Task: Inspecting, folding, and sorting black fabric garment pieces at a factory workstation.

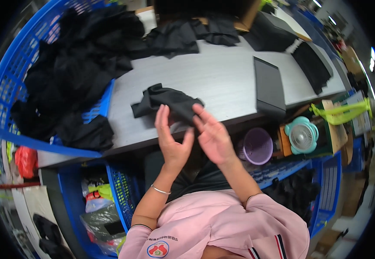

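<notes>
A crumpled piece of black cloth (166, 98) lies on the grey table near its front edge. Over the cloth's near edge is my left hand (173, 146), its fingers upright and the thumb held apart. My right hand (215, 140) is beside it, palm turned up and inward, with fingertips overlapping the right end of the cloth. Both hands look open, with nothing gripped in them. Whether the fingertips press on the cloth or hover just above it, I cannot tell.
A blue basket (7, 101) heaped with black cloth (73, 64) stands at left. More black pieces (172, 39) lie along the back. A flat dark stack (268, 84) rests on the table (222, 58) at right. Below hang a purple basket (257, 146) and a turquoise fan (302, 134).
</notes>
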`<state>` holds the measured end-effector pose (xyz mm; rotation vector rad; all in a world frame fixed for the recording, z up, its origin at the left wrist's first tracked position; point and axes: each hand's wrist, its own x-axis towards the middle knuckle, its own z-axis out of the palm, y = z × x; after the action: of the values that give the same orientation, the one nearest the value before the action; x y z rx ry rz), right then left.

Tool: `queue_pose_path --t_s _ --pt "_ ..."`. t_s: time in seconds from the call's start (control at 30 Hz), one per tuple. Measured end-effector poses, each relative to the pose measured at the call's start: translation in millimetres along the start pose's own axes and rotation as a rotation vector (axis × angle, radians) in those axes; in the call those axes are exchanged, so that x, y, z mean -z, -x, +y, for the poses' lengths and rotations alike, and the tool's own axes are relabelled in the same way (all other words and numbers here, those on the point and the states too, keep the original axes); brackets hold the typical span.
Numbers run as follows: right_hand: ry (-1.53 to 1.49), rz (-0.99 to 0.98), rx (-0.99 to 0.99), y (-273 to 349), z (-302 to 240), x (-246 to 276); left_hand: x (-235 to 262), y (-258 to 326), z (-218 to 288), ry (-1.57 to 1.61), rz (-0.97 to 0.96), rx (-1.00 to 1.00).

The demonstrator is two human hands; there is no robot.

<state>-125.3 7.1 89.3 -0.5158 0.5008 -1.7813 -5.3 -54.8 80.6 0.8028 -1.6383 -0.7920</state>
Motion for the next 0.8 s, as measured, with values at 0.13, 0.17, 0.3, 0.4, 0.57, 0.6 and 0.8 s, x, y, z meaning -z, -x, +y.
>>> queue_pose_path --t_s 0.13,0.17,0.3,0.4,0.57,0.6,0.8 --pt "-0.052 -0.038 -0.086 34.1 12.5 -3.1 -0.9 -3.5 5.5 0.204 -0.115 0.087" --pt "-0.073 -0.040 -0.085 36.4 9.6 -3.5 -3.4 -1.8 15.9 0.342 -0.155 0.148" --pt "-0.103 -0.025 -0.013 41.6 -4.3 12.1 -24.3 21.6 42.2 0.421 -0.114 0.099" --pt "-0.072 0.001 0.012 45.5 -17.6 7.4 -12.9 23.2 33.2 0.271 -0.163 0.269" --pt "1.498 0.059 0.603 45.5 -2.9 14.8 -17.9 8.2 50.6 0.084 -0.098 -0.057" --pt "1.591 0.070 0.645 43.2 9.0 27.1 -19.1 8.1 53.5 0.062 -0.165 -0.125" --pt "1.659 -0.175 0.345 4.5 -3.3 79.2 -8.8 43.5 70.5 0.106 -0.532 -0.005"
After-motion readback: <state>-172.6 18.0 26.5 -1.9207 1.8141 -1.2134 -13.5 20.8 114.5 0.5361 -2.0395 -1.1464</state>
